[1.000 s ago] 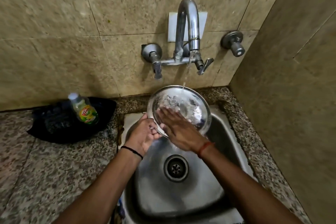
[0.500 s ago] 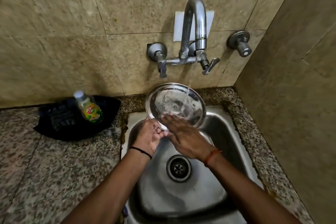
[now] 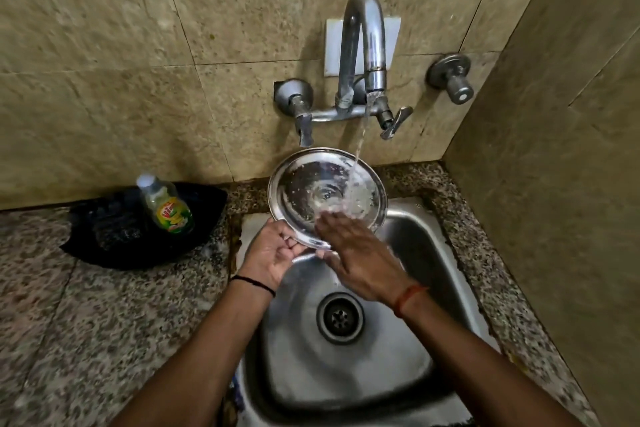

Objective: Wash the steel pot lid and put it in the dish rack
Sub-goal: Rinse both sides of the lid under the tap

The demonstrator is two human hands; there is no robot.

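Observation:
The round steel pot lid is held tilted over the back of the sink, its inner face toward me, with tap water running onto its right half. My left hand grips the lid's lower left rim, fingers curled round the edge. My right hand lies flat with straight fingers on the lid's lower face, under the stream. No dish rack is in view.
The steel sink with its drain lies below. A wall tap runs water. A dish soap bottle stands in a black tray on the granite counter at left. A tiled side wall stands close on the right.
My right hand has slid down and back across the lid's face, and the lid has tilted a little under the water. My left hand keeps its grip.

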